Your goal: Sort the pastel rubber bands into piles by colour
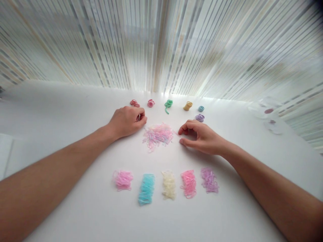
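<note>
A loose pile of mixed pastel elastic bands (pixel 158 134), pink, white and pale lilac, lies in the middle of the white table. My left hand (pixel 127 121) rests at the pile's left, thumb and index finger pinched together; whatever may be between the tips is too small to make out. To the right of the pile is my right hand (pixel 199 136), its thumb and index finger apart, close to the pile's edge. Nearer to me, sorted bands lie in separate heaps: pink (pixel 123 180), turquoise (pixel 146 189), cream (pixel 168 185), bright pink (pixel 188 184) and purple (pixel 210 180).
Behind the hands sit small coiled bundles: red (pixel 135 103), pink (pixel 150 103), green (pixel 168 105), mustard (pixel 188 106), blue (pixel 201 108) and purple (pixel 200 117). A string curtain (pixel 156 47) hangs along the far edge. Clear plastic items (pixel 271 116) lie at far right.
</note>
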Tool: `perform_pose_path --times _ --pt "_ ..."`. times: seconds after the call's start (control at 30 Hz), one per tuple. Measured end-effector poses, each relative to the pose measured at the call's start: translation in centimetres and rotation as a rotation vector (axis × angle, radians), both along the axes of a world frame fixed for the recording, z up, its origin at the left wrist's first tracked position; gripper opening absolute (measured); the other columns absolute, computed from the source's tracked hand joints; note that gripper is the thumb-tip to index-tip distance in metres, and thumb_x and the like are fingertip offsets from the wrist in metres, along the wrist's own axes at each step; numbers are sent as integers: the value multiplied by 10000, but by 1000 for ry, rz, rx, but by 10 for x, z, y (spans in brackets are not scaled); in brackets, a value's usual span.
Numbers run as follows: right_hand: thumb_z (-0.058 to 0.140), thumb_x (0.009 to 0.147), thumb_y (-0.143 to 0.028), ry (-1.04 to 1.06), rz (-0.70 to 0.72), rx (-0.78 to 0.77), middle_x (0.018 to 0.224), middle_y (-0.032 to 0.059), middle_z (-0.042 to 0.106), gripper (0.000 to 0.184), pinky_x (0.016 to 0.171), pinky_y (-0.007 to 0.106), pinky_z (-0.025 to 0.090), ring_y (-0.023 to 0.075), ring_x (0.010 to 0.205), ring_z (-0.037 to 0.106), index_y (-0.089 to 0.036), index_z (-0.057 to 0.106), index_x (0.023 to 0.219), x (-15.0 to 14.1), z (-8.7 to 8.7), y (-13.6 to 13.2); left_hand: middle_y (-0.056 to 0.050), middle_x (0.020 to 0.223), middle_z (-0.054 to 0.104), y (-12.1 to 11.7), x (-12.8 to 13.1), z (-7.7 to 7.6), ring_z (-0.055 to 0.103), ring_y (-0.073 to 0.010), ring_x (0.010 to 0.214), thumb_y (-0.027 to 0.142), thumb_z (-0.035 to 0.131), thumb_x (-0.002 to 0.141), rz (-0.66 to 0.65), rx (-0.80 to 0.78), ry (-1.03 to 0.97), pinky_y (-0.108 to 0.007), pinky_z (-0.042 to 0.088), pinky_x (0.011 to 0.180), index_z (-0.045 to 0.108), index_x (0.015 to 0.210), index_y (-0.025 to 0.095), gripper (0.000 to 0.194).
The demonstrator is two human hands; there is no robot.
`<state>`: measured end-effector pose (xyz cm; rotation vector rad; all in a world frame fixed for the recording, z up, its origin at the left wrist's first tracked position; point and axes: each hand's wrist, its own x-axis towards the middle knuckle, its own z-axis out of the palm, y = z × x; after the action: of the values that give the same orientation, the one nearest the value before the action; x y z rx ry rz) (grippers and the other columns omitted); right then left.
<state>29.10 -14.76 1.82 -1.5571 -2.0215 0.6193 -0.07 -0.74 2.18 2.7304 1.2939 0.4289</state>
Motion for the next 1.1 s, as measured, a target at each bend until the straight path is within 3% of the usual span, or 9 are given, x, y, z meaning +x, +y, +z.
perform_pose_path --times 0.33,0.77,0.97,1.1 --pt "795 922 -449 102 8 -38 884 64 707 265 696 336 485 200 785 601 -190 815 972 3 -5 5 -54 820 768 1 -1 -1 679 -245 750 408 553 938 -10 26 -5 -349 357 644 665 786 236 255" --pt "718 967 -363 18 -10 50 882 69 728 182 793 372 466 233 847 613 -215 807 909 3 -8 8 -56 831 766 1 2 0 691 -259 826 410 602 911 23 4 -25 -351 426 709 722 826 250 217" --pt "741 957 -479 125 -10 -93 833 54 719 281 667 333 447 198 743 585 -205 772 903 -1 -1 3 -58 843 766 1 1 0 689 -263 808 399 593 912 18 -3 -9 -363 419 700 721 831 245 217" --pt "745 966 -487 207 46 -180 781 36 704 293 630 318 427 175 698 550 -200 755 909 -11 13 -6 -59 840 765 1 2 0 689 -264 805 407 579 920 18 7 -7 -363 403 688 708 825 241 231"
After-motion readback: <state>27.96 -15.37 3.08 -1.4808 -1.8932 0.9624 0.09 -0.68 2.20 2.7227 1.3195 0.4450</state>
